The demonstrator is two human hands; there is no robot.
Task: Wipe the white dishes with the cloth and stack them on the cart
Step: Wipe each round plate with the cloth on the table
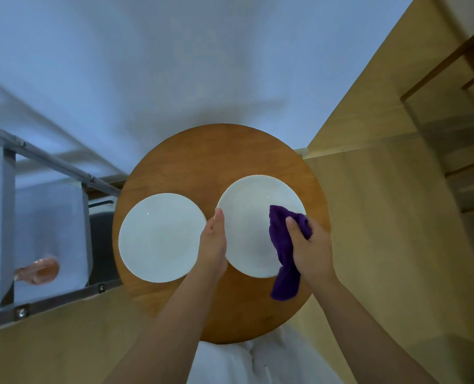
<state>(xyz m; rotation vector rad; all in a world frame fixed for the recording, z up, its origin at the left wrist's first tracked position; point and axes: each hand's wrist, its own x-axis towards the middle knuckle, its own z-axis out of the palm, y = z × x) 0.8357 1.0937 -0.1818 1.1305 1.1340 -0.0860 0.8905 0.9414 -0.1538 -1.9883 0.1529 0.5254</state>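
The right plate [253, 231] is sitting on the round table [174, 162], just beside the left plate [161, 236], and judging by the hands it is the one being wiped. The cloth [282, 253] is lying over the right plate's near-right rim, one end bunched on the plate's face and the other hanging off its near edge onto the wood. The right hand [310, 245] is gripping the cloth, thumb and fingers curled round the bunched end. The left hand [213, 242] is resting edge-on against the right plate's left rim, between the two plates, fingers straight and grasping nothing; it seems to be bracing the plate.

To do this wipe well, the person is probably best keeping that brace firm while sweeping the cloth in circles across the whole face, since much of the plate away from the cloth looks untouched. The loose tail could drag on the table, so gathering it would help.

The cart [47, 300] is standing left of the table, beyond the left plate, carrying a pinkish object [37, 271] I cannot identify. No dishes are showing on it, so stacking is not yet begun.
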